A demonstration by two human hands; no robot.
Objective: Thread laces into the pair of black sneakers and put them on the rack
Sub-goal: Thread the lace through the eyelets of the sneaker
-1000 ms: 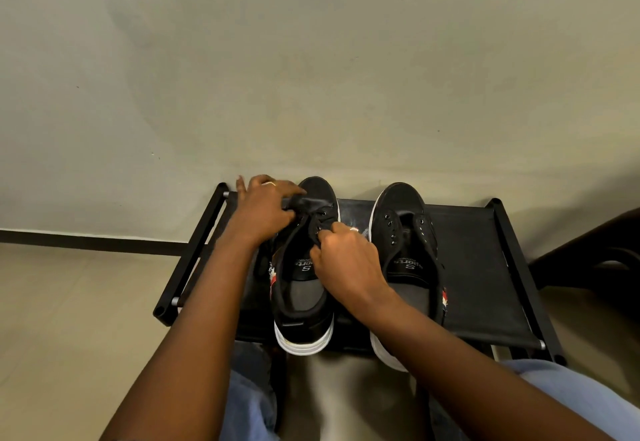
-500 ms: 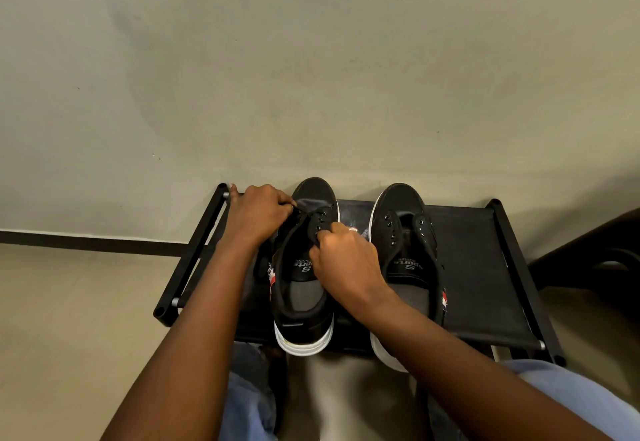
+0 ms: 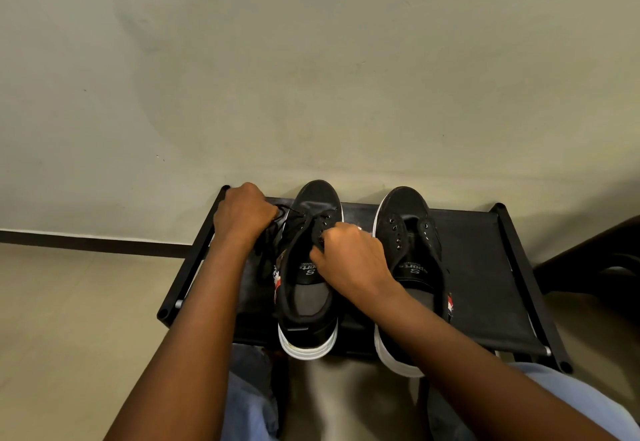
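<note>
2 black canvas sneakers with white soles are set side by side, toes to the wall, on a low black fabric-topped rack [image 3: 485, 267] with a metal tube frame. The left sneaker [image 3: 308, 288] is being laced; the right sneaker [image 3: 408, 232] shows bare eyelets. A thin black lace [image 3: 284, 213] is gripped in the curled left hand [image 3: 242, 213] just beside the left sneaker's toe. The right hand [image 3: 349, 260] is curled over the eyelet row, fingertips pinched there; what is pinched cannot be told. Blue denim knees [image 3: 249, 402] are seen below.
</note>
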